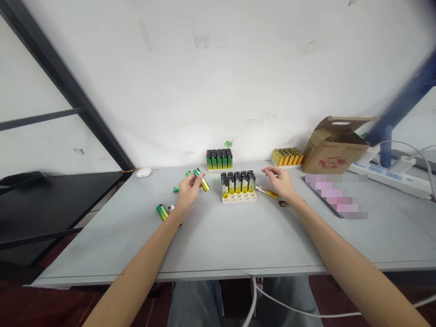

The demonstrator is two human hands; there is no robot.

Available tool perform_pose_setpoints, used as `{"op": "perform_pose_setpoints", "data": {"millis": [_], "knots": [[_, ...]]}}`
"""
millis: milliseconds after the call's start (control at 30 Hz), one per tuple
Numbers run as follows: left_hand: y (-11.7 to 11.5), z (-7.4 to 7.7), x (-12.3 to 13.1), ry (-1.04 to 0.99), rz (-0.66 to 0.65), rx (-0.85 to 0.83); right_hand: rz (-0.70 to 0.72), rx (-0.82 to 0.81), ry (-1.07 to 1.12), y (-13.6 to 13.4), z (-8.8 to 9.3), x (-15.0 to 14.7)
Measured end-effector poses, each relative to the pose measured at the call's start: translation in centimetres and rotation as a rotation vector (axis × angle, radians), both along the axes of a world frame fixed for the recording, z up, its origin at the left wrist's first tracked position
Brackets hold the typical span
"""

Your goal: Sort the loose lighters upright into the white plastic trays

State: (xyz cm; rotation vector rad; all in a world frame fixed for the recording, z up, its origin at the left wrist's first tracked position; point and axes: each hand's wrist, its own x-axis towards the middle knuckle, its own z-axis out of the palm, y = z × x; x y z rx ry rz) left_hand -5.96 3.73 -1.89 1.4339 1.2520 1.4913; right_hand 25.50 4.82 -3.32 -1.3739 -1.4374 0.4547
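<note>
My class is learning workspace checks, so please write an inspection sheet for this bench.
Surface: pale grey table against a white wall.
Job's things: black-topped lighters stand in a white tray; green lighters and yellow lighters stand behind; loose lighters lie left, a gold lighter right.
Clutter: white case, cardboard box, flat object with pixelated face.
Left hand: holds a green-and-yellow lighter.
Right hand: near the gold lighter; no held object visible.
Cables: white cable before the table edge; more near the power strip.
Surroundings: black frame left, blue post right.
</note>
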Motion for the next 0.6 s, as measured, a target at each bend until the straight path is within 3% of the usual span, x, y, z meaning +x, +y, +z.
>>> {"op": "perform_pose_setpoints", "data": {"millis": [167,367,600], "knots": [[-0.6,0.9,0.3,-0.288,-0.111,-0.154,-0.003,-0.004,-0.018,-0.1,0.1,-0.1],[-1.3,1.9,0.0,-0.398,-0.37,-0.228,-0.008,-0.017,-0.039,-0.3,0.2,-0.2],[-2.2,2.3,0.9,-0.467,-0.456,-0.32,-0.016,-0.02,-0.054,-0.2,0.0,-0.2]]}}
